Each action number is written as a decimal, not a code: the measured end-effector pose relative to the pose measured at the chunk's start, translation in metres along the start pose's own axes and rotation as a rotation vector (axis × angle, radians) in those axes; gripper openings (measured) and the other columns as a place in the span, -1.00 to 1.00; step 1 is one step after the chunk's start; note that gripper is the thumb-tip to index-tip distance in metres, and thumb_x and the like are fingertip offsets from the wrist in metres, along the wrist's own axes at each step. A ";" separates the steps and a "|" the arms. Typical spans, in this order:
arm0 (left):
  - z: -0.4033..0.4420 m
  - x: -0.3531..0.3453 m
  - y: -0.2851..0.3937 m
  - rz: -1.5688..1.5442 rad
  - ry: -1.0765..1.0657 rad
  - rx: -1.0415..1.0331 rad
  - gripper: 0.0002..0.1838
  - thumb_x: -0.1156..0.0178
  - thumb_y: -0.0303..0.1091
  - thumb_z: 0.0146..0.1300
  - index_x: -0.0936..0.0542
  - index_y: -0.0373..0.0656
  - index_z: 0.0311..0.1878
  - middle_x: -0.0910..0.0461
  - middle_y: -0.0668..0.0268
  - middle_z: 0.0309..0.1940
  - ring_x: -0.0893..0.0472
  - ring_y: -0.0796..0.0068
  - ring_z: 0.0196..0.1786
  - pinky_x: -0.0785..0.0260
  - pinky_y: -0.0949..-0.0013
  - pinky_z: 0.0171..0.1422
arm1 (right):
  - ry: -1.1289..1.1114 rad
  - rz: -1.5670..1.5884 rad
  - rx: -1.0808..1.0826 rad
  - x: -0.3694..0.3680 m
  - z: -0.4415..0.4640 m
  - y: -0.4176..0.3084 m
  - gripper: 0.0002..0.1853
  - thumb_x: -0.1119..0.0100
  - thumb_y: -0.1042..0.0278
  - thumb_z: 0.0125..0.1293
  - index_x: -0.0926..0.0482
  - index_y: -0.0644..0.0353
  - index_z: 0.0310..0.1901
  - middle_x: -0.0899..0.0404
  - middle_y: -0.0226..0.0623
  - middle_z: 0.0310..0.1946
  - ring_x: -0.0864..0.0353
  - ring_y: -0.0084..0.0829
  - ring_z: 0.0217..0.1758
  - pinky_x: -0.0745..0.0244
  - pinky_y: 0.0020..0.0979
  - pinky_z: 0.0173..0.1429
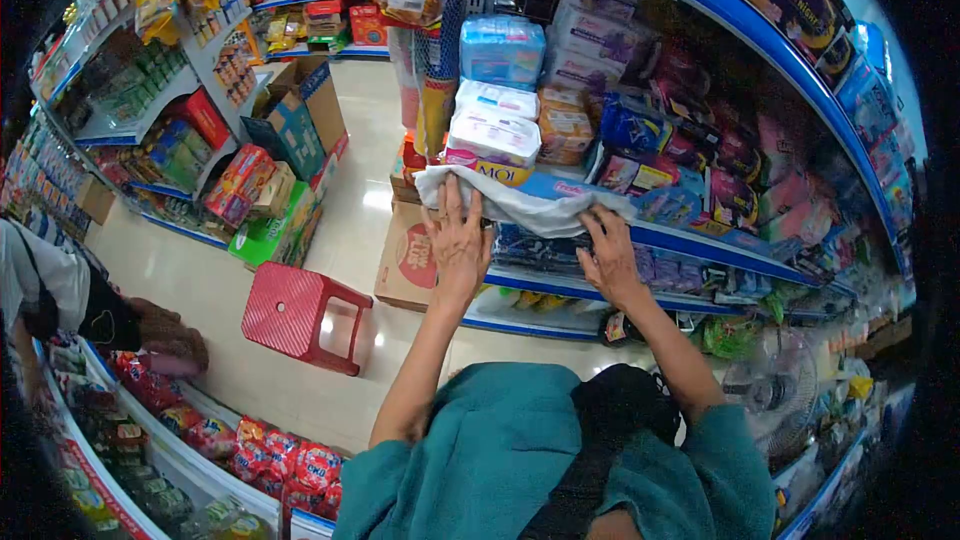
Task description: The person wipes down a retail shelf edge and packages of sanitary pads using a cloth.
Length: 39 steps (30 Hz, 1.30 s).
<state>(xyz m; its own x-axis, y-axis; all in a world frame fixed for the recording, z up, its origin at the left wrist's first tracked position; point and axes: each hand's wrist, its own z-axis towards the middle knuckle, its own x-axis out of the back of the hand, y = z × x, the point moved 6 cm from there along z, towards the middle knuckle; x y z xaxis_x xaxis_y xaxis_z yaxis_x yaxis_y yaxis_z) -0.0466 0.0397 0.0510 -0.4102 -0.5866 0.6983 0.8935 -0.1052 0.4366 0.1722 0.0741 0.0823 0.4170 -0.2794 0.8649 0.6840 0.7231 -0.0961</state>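
Observation:
A white cloth (pixel 535 208) lies along the front edge of a shelf, in front of white tissue packs (pixel 492 140) and other wrapped packages. On its left end rests my left hand (pixel 461 240), fingers spread and pressed on the fabric. My right hand (pixel 608 258) touches the cloth's right end, its fingers apart and laid over the edge. Between the two hands the cloth is bunched into folds. Just behind it stand an orange pack (pixel 565 127) and dark blue packs (pixel 634 125).
A red plastic stool (pixel 300 315) stands on the floor at left, near a cardboard box (pixel 405 258). Another person (pixel 55 280) is at the far left edge. A fan (pixel 775 390) is at lower right. Stocked shelves surround the aisle.

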 end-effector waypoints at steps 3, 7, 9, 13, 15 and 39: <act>-0.002 -0.002 -0.001 -0.001 0.005 -0.013 -0.30 -0.19 -0.30 0.13 -0.23 -0.21 0.35 0.07 -0.08 0.43 0.06 -0.04 0.48 0.33 -0.19 0.47 | 0.000 0.008 -0.023 0.002 -0.003 0.006 -0.35 -0.27 0.45 -0.06 -0.32 0.25 0.16 -0.26 -0.03 0.16 -0.27 0.01 0.18 -0.21 -0.10 0.26; -0.002 -0.006 -0.002 -0.008 0.001 -0.002 -0.28 -0.19 -0.28 0.12 -0.21 -0.20 0.37 0.08 -0.09 0.43 0.07 -0.07 0.48 0.34 -0.20 0.46 | -0.016 0.009 -0.053 0.005 -0.004 0.007 -0.36 -0.25 0.45 -0.03 -0.32 0.29 0.16 -0.27 -0.02 0.16 -0.27 0.03 0.17 -0.20 -0.09 0.28; -0.001 -0.007 0.000 0.000 0.002 -0.001 -0.27 -0.19 -0.27 0.12 -0.20 -0.19 0.37 0.08 -0.09 0.43 0.05 -0.08 0.47 0.33 -0.20 0.47 | 0.013 0.026 -0.068 0.011 -0.001 0.004 -0.37 -0.24 0.46 -0.03 -0.31 0.30 0.16 -0.27 0.00 0.15 -0.27 0.04 0.17 -0.19 -0.09 0.28; 0.003 -0.005 0.003 0.027 0.018 -0.010 -0.24 -0.20 -0.25 0.09 -0.19 -0.17 0.38 0.07 -0.08 0.43 0.02 -0.08 0.46 0.34 -0.19 0.47 | 0.099 0.019 -0.070 0.020 0.007 0.006 -0.37 -0.21 0.48 -0.02 -0.31 0.31 0.17 -0.27 0.03 0.14 -0.27 0.06 0.18 -0.19 -0.10 0.29; 0.006 -0.004 0.005 0.024 0.027 -0.014 -0.24 -0.21 -0.26 0.09 -0.19 -0.16 0.38 0.08 -0.08 0.43 0.03 -0.08 0.46 0.34 -0.19 0.47 | 0.111 0.026 -0.075 0.023 0.008 0.007 -0.38 -0.20 0.50 -0.03 -0.32 0.32 0.16 -0.27 0.05 0.15 -0.27 0.07 0.19 -0.19 -0.10 0.29; 0.024 -0.001 0.013 -0.037 0.042 -0.062 -0.26 -0.20 -0.28 0.11 -0.19 -0.17 0.38 0.10 -0.10 0.44 0.08 -0.08 0.49 0.35 -0.20 0.46 | 0.127 -0.009 -0.144 0.028 0.006 0.019 -0.36 -0.21 0.47 -0.02 -0.32 0.30 0.18 -0.26 0.04 0.18 -0.25 0.06 0.23 -0.16 -0.11 0.33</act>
<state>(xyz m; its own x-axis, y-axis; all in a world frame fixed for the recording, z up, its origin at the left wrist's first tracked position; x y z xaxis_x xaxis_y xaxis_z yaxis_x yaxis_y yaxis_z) -0.0392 0.0582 0.0696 -0.4365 -0.6140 0.6576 0.8880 -0.1764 0.4247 0.1929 0.0836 0.1081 0.4767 -0.3694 0.7977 0.7628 0.6248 -0.1666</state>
